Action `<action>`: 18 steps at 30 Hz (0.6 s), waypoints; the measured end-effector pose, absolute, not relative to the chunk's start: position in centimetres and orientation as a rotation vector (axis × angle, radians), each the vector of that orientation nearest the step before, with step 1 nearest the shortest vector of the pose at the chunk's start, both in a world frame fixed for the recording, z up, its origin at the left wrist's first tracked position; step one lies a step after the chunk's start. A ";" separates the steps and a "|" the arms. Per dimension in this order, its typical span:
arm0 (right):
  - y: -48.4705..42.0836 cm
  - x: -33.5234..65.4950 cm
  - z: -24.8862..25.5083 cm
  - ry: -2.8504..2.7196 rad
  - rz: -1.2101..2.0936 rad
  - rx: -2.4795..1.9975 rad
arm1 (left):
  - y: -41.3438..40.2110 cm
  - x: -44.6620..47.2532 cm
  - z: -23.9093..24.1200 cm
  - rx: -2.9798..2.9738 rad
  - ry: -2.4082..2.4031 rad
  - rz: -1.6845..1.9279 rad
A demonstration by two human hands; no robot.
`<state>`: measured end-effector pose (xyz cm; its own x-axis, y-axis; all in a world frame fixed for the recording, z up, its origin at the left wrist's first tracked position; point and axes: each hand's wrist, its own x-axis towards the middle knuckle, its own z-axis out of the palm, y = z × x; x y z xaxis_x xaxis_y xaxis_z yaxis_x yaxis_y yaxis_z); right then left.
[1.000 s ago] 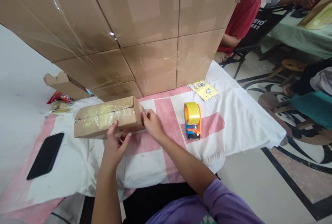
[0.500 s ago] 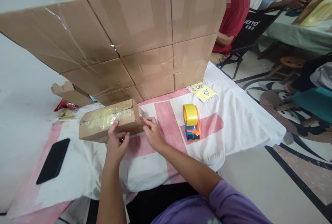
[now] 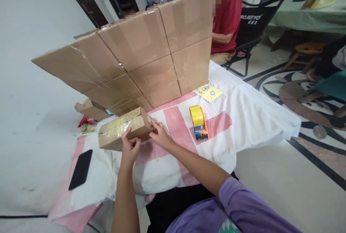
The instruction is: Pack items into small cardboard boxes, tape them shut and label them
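Gripping the box (image 3: 123,132), both hands (left (image 3: 130,147), right (image 3: 161,136)) hide its near edge; tape gun (image 3: 199,122) sits apart at 3 o'clock.

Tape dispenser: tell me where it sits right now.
In the head view the tape dispenser stands on the white-and-pink cloth, right of the right hand and the small cardboard box, just in front of the yellow card.

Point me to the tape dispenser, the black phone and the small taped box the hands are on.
tape dispenser (image 3: 198,122): head view, on the yellow tape roll and orange body.
black phone (image 3: 80,169): head view, middle of its dark screen.
small taped box (image 3: 121,132): head view, on its taped top face.
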<state>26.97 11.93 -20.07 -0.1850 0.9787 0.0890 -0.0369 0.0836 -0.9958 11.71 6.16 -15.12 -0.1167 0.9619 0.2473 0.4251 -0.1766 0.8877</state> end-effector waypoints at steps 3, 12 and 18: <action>12.4 27.0 -19.8 -1.403 1.271 -1.096 | 6.3 11.6 -14.9 1.597 1.505 1.277; 10.7 26.9 -19.4 -1.386 1.228 -1.065 | 6.8 11.4 -14.6 1.612 1.492 1.238; 11.2 26.2 -20.1 -1.324 1.272 -0.972 | 7.2 11.5 -15.2 1.593 1.519 1.289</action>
